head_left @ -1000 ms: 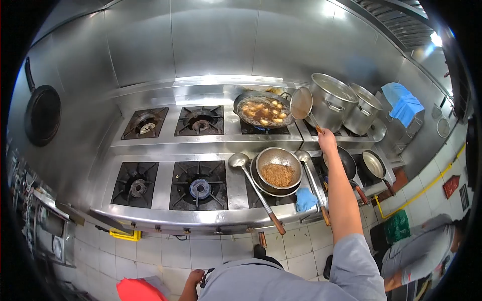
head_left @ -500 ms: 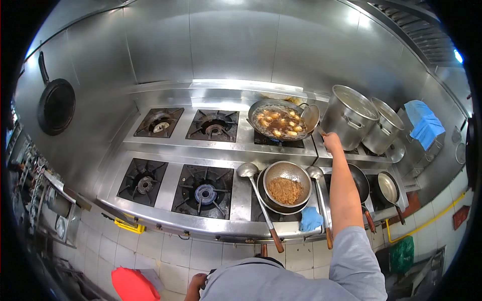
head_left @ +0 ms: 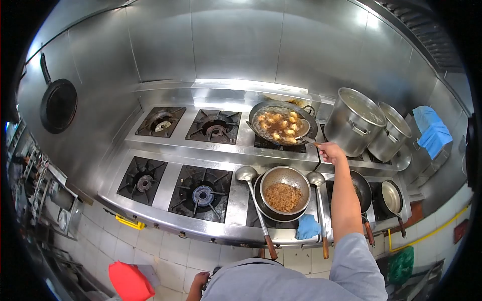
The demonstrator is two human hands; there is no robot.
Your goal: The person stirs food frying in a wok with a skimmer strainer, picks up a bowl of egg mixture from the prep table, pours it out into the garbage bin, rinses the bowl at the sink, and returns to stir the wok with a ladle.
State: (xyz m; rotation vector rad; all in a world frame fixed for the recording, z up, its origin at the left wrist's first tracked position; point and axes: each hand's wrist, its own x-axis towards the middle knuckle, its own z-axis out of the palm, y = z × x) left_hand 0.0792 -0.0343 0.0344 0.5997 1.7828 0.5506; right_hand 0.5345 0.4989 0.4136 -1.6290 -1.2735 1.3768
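My right hand [head_left: 331,152] is closed around the wooden handle of a round-headed metal skimmer [head_left: 303,129]. The skimmer's head dips into the right side of a wok [head_left: 257,132] of dark bubbling oil. Several pale golden pieces of food [head_left: 277,120] float in that oil. Low beside my body, my left hand [head_left: 201,279] hangs with its fingers curled; whether anything is in them is hidden. Nearer to me, a perforated metal bowl [head_left: 304,176] of brown fried bits [head_left: 283,196] sits over a larger pan. Long-handled ladles [head_left: 246,173] lie on both sides of it.
Two tall stockpots [head_left: 357,120] stand right of the wok. Front right are dark pans [head_left: 390,195] with handles over the edge. A blue cloth [head_left: 308,227] lies by the bowl. Bare burners [head_left: 203,195] occupy the left; a red stool [head_left: 131,281] is on the floor.
The skimmer has gone from above the wok's right rim down into the oil, its head moving left. My right hand has shifted slightly lower. The food pieces have moved about; the view has tilted slightly.
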